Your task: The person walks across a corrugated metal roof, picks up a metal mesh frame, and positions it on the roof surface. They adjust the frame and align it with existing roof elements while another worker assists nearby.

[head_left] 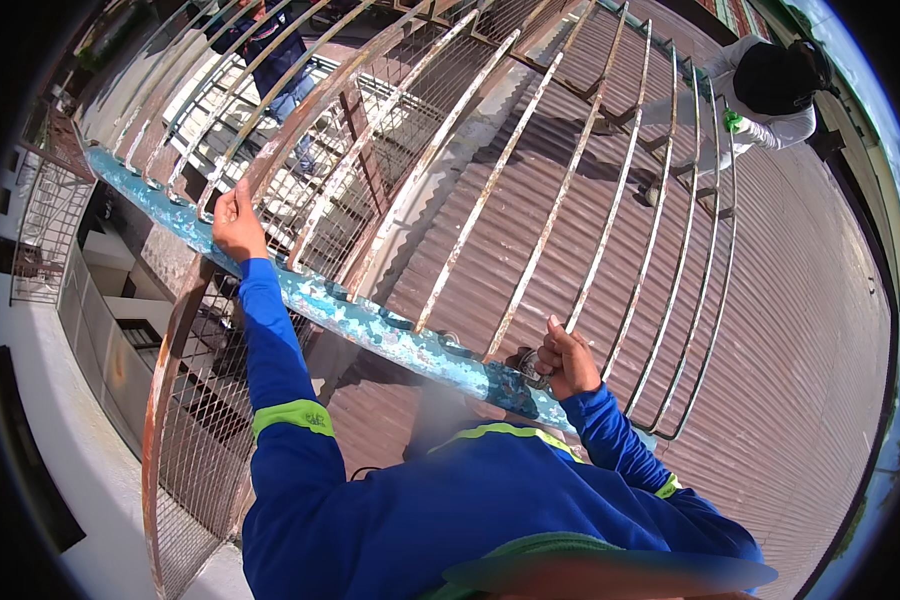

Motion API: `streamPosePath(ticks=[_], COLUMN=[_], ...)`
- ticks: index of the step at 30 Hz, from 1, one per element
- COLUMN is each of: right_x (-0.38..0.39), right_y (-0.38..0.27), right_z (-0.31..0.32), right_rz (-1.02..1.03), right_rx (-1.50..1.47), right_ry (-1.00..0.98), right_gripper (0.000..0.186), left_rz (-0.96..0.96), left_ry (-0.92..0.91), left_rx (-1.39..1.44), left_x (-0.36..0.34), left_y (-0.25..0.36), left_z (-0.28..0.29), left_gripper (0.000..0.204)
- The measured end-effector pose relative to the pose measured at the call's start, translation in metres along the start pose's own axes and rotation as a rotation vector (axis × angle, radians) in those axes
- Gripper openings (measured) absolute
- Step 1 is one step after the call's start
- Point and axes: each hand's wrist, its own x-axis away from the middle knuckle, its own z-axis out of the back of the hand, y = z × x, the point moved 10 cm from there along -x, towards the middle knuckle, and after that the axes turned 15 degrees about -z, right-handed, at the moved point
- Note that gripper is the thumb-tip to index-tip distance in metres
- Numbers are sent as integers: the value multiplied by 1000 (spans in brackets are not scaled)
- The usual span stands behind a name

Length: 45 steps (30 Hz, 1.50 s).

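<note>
A rusty, white-painted metal grille of long parallel bars (pixel 532 230) spans the view, with a light blue beam of peeling paint (pixel 360 315) along its near side. My left hand (pixel 236 222) is closed on a rusty bar just above the beam, at left of centre. Lower right of it, my right hand (pixel 568 362) has its fingers curled round one of the thinner bars near that beam. Part of what lies beneath each hand is hidden.
Corrugated brown roofing (pixel 790 300) lies below. A co-worker (pixel 770 90) with a green glove is at the grille's far right; another person (pixel 280 65) is at the upper left. A mesh panel (pixel 195 440) stands lower left, beside a white wall (pixel 35 420).
</note>
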Motion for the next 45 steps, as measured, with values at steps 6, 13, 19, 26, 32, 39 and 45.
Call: streamPosePath(ticks=[6, 13, 19, 26, 32, 39, 45], right_x=[13, 41, 50, 123, 384, 180, 225], right_y=[0, -16, -34, -60, -167, -70, -92], right_z=[-7, -44, -56, -54, 188, 347, 332], right_rz=[2, 83, 134, 327, 1259, 313, 547], right_rx=[-72, -52, -66, 321, 758, -98, -103], right_ry=[-102, -195, -352, -199, 667, -309, -316], right_gripper=[32, 31, 30, 39, 53, 100, 64], left_rz=[-299, -482, 83, 554, 587, 588, 615], left_ry=[-170, -928, -1132, -1035, -1013, -1033, -1053], left_rx=[7, 291, 401, 728, 686, 621, 574], left_x=[93, 286, 297, 291, 305, 314, 318], left_y=[207, 349, 319, 324, 303, 298, 291], left_z=[50, -26, -66, -72, -78, -80, -75], left_gripper=[43, 72, 54, 44, 32, 29, 27])
